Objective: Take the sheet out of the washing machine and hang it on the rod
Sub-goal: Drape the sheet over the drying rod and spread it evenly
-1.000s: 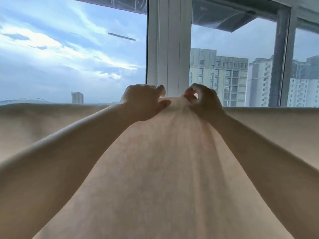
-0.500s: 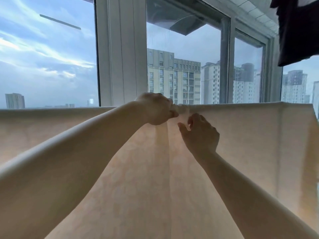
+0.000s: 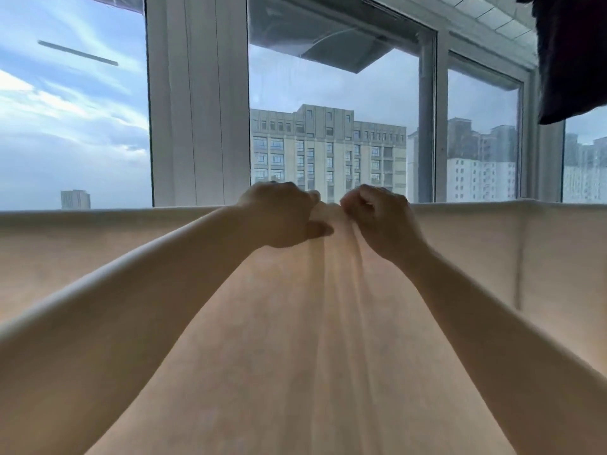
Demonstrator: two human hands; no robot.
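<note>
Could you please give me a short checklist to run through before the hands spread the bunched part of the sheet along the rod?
1. Left hand has a grip on the sheet at its top fold: ok.
2. Right hand has a grip on it: ok.
3. Sheet draped over the rod: ok, though the rod itself is hidden.
4. Top edge flat between the hands: not ok, bunched.
5. Dark garment clear of the sheet: ok.

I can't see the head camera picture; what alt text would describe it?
Two bare hands, the left hand and the right hand, grip the top edge of a pale sheet draped in front of a window. Apartment blocks and cloudy sky lie beyond; a dark garment hangs upper right.
</note>
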